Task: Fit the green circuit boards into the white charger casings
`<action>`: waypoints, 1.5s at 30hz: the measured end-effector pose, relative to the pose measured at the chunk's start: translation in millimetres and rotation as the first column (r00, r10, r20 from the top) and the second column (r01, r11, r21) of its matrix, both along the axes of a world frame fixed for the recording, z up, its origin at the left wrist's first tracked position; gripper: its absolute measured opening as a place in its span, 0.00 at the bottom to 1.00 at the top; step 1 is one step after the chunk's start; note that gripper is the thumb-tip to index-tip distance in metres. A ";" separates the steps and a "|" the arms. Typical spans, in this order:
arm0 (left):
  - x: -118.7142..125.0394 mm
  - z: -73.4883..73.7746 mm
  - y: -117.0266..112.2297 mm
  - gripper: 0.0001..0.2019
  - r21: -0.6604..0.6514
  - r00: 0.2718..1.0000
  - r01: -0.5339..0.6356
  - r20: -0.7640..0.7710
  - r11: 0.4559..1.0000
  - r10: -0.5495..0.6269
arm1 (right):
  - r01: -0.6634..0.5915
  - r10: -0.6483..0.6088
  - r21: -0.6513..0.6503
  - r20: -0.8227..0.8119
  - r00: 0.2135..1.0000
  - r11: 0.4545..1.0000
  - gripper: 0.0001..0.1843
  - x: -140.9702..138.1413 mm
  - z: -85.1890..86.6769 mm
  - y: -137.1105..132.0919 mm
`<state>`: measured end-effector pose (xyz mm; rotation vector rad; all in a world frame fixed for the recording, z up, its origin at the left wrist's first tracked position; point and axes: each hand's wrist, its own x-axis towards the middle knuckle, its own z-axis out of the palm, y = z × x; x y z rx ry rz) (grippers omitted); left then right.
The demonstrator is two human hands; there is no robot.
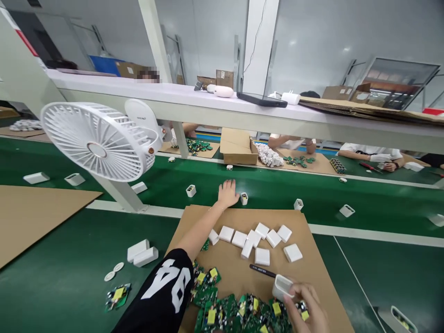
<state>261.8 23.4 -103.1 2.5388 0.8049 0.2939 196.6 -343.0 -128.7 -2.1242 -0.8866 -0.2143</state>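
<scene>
At the bottom right of the frame the right hand [307,307] curls around an open white casing [281,286], right over the pile of circuit boards [229,312]; a loose grip could drop it among them. Farther up, mid-frame, the left hand [228,193] lies flat and empty on the belt [312,189] beside a small white casing [244,198], which a nudge could topple.

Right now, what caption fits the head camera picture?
Left hand reaches beside a white casing; right hand holds an open shell.
</scene>
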 end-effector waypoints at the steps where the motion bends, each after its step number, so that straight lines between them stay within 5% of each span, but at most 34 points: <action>1: -2.8 0.8 3.1 0.21 0.008 0.998 -0.036 -0.042 0.999 0.036 | -0.053 0.054 -0.033 0.007 0.999 0.998 0.17 -3.7 -0.2 5.0; 5: -19.4 4.8 12.2 0.17 -0.022 0.984 -0.093 -0.158 0.995 0.089 | -0.271 0.296 -0.231 0.081 0.952 0.934 0.13 -13.2 3.0 40.4; 9: -54.0 21.8 9.6 0.16 -0.050 0.994 -0.084 -0.070 0.995 0.080 | -0.290 0.348 -0.334 0.130 0.928 0.897 0.09 -16.0 8.9 79.8; 16: -178.2 57.9 -36.0 0.14 -0.159 0.966 -0.005 0.256 0.987 0.046 | -0.470 0.607 -0.439 0.252 0.754 0.766 0.14 -17.4 14.6 182.4; 19: -235.0 56.6 -62.1 0.13 -0.270 0.926 0.019 0.369 0.963 0.085 | -0.501 0.662 -0.467 0.293 0.690 0.729 0.12 -21.5 2.8 218.5; 21: -264.9 48.2 -76.0 0.17 -0.466 0.865 0.026 0.453 0.884 0.214 | -0.499 0.661 -0.457 0.333 0.672 0.737 0.10 -23.1 -4.5 225.9; 25: -294.2 18.3 -98.8 0.21 -0.770 0.748 0.015 0.432 0.638 0.504 | -0.506 0.623 -0.365 0.432 0.651 0.782 0.08 -24.5 -4.2 203.5; 29: -281.3 -4.7 -130.1 0.25 -0.905 0.581 0.095 0.389 0.415 0.715 | -0.537 0.546 -0.196 0.546 0.635 0.821 0.13 -37.9 10.9 157.6; 35: -250.8 2.2 -173.4 0.29 -0.922 0.527 0.333 0.355 0.197 0.772 | -0.634 0.501 -0.024 0.635 0.588 0.773 0.07 -72.3 15.4 95.5; 37: -249.1 6.7 -176.6 0.29 -0.910 0.553 0.380 0.366 0.165 0.748 | -0.637 0.496 0.134 0.515 0.699 0.759 0.10 -76.0 15.2 81.0; 40: -248.5 9.0 -176.9 0.29 -0.890 0.619 0.442 0.395 0.115 0.678 | -0.477 0.476 0.343 0.095 0.875 0.809 0.19 -73.0 20.7 68.2; 43: -244.5 6.5 -181.5 0.29 -0.881 0.670 0.472 0.378 0.026 0.639 | -0.509 0.553 0.251 -0.154 0.819 0.824 0.20 -68.1 27.6 65.8; 45: -241.1 3.3 -187.8 0.28 -0.892 0.662 0.452 0.342 0.008 0.667 | -0.495 0.565 0.306 -0.211 0.798 0.813 0.14 -68.9 27.4 66.9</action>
